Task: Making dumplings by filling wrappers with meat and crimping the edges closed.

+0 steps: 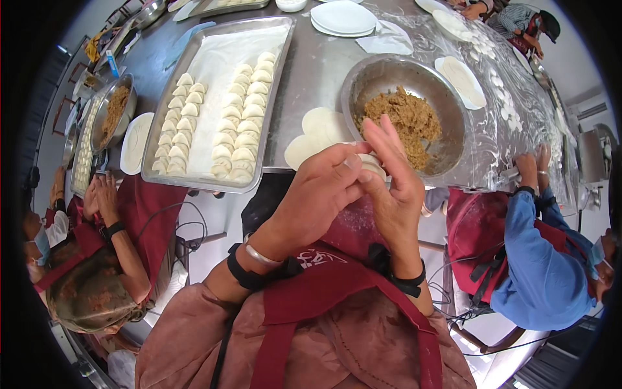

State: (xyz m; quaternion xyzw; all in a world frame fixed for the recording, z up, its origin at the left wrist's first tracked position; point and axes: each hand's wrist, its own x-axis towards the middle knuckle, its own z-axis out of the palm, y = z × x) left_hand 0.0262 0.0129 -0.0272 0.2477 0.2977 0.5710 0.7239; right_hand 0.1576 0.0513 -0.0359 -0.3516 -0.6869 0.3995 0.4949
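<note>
Both my hands pinch a folded dumpling (pixel 372 166) between them, just in front of a steel bowl. My left hand (pixel 316 194), with a silver bracelet at the wrist, presses its thumb and fingers at the dumpling's near left edge. My right hand (pixel 399 189) supports the dumpling from the right, thumb on its edge and the other fingers raised. Behind them, the steel bowl (pixel 454 146) holds brown minced filling (pixel 406 116). Several round dough wrappers (pixel 320 127) overlap on the table left of the bowl. A metal tray (pixel 218 41) to the left carries rows of folded dumplings (pixel 252 111).
A plate with wrappers (pixel 460 82) lies right of the bowl, and stacked white plates (pixel 343 18) stand behind. The steel table (pixel 311 73) is floury at right. Co-workers sit on both sides, one's hands (pixel 101 197) near another filling bowl (pixel 112 112). Cables (pixel 197 223) hang beside the seats.
</note>
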